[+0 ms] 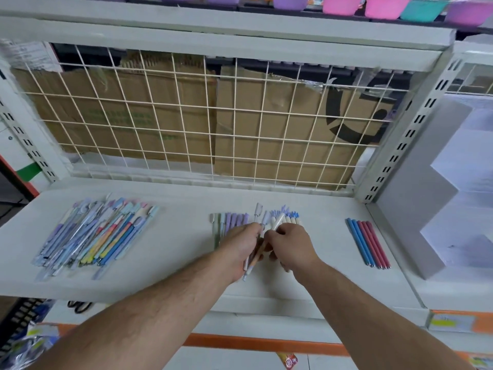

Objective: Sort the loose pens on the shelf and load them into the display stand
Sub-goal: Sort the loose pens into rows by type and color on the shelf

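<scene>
On the white shelf [173, 263], mid-front: both hands meet over a row of pens [232, 219] laid side by side, caps toward the back.

- Left hand [240, 244]: fingers curled round a small bundle of pens [250, 260]; the lower ends stick out below the palm, and two pale caps show above the knuckles.
- Right hand [293, 244]: fingers bent, pinching a white-capped pen [277, 221] that is tilted to the right. It is touching or just beside the left hand's bundle.
- Row: green and purple caps show to the left of the hands, cream and blue caps to the right. The middle part is hidden under the hands.
- Loose pens [98, 231]: a mixed heap at the left of the shelf, well apart from the hands, lying roughly parallel with several crossed.
- Blue and red pens [369, 241]: a small tidy group at the right end, touching one another.
- Grey stepped stand [416, 209]: just beyond the shelf's right edge.
- Behind: wire grid [186, 116] with cardboard [266, 129] behind it.
- Above: coloured tubs [384, 6].
</scene>
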A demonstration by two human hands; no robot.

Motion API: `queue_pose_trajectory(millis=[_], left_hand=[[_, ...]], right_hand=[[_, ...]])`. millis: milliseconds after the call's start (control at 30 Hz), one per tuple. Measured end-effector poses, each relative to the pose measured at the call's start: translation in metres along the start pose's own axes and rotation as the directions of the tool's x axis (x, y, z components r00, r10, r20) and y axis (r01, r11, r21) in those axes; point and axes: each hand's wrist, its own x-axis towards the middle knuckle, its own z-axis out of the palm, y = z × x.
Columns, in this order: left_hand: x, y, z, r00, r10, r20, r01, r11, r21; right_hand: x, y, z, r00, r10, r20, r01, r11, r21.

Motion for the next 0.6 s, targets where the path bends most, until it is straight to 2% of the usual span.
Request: queue_pose_trajectory(millis=[67,133,233,367,467,600], left_hand=[[0.002,0.000,0.001,0.999,0.038,-0.033,-0.037,0.999,0.024],[0.005,0.001,0.000,0.997,0.070,-0.040,-0.069,0.997,0.028],[0.006,0.001,-0.003,0.996,0.078,-0.041,-0.078,0.997,-0.003],[0.003,0.003,-0.006,0.996,0.087,-0.029,-0.087,0.996,-0.009],[0.001,0.006,-0.007,0.996,0.087,-0.008,-0.087,0.996,-0.016],[0.003,0.007,-0.012,0.997,0.082,-0.005,-0.082,0.997,0.007]], right_hand=[[0.003,0.001,-0.005,1.000,0.028,-0.009,-0.027,0.997,0.075],[0.009,0.004,-0.008,0.999,0.035,-0.042,-0.032,0.998,0.062],[0.020,0.012,-0.010,0.995,-0.050,-0.081,0.029,0.971,-0.238],[0.021,0.015,-0.006,0.987,-0.162,-0.018,0.115,0.773,-0.624],[0.020,0.016,-0.002,0.964,-0.265,0.032,0.199,0.633,-0.748],[0.024,0.014,0.002,0.954,-0.296,0.048,0.216,0.568,-0.794]])
